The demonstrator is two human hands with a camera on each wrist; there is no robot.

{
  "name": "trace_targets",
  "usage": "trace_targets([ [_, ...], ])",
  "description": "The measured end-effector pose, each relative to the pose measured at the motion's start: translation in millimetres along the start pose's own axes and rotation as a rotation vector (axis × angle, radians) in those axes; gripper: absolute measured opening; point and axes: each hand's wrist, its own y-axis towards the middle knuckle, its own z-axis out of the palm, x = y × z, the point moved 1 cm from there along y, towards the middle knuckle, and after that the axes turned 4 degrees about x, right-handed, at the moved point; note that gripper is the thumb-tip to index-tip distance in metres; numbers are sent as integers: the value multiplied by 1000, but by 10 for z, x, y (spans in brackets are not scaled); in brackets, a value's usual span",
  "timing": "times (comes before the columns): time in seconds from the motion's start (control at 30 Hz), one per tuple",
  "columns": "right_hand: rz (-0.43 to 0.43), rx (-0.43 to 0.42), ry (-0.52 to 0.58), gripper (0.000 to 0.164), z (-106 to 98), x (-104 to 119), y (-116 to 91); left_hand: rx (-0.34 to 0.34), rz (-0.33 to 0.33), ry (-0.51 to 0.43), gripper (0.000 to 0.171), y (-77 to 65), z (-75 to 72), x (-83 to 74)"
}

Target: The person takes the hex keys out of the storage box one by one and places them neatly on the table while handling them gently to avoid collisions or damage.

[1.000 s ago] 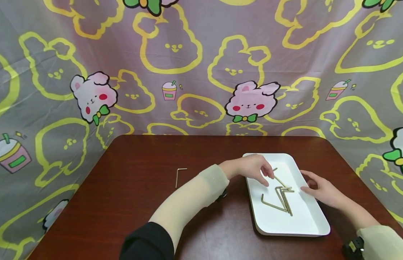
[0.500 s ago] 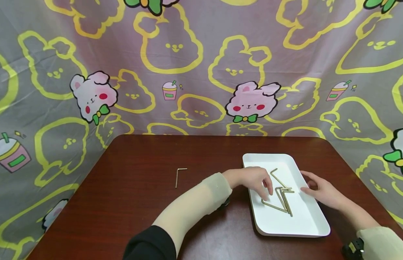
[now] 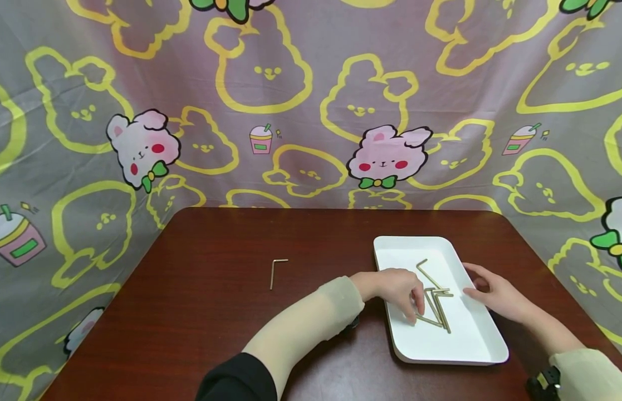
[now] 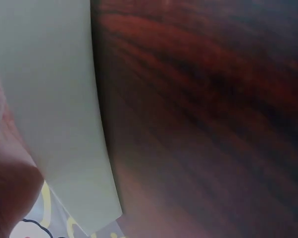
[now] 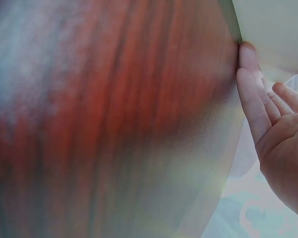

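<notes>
In the head view, a white tray (image 3: 471, 346) holds several brass-coloured hex keys. My left hand (image 3: 398, 287) reaches over its left rim, palm down. Thumb and fingertips point down, slightly apart, around the upper end of the lowest hex key (image 3: 431, 321), whose short arm they hide. Beside it lie overlapping hex keys (image 3: 437, 303), with another hex key (image 3: 428, 273) further back. My right hand (image 3: 498, 292) rests against the tray's right side. The right wrist view shows its fairly straight fingers (image 5: 253, 99) touching the outer wall (image 5: 275, 34).
One hex key (image 3: 273, 274) lies alone on the dark wooden table (image 3: 215, 245), left of the tray. A patterned curtain (image 3: 311, 100) hangs behind the table. The left wrist view mostly shows the tray's outer wall (image 4: 55, 109) and the tabletop.
My left hand has moved toward me inside the tray, from beside the back hex key to the lowest one. The right hand, tray and hex keys have stayed in place.
</notes>
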Motion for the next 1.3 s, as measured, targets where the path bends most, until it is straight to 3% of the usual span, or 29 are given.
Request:
trace_targets([
  [0.37,9,-1,-13,64,3,-1,-5,-18,-51,80,14,34,65,12],
  [0.63,9,0,-20,63,4,9,-17,-24,-87,72,10,33,88,1],
  [1.3,27,2,-36,63,-1,26,-19,-28,-90,95,5,25,88,-11],
])
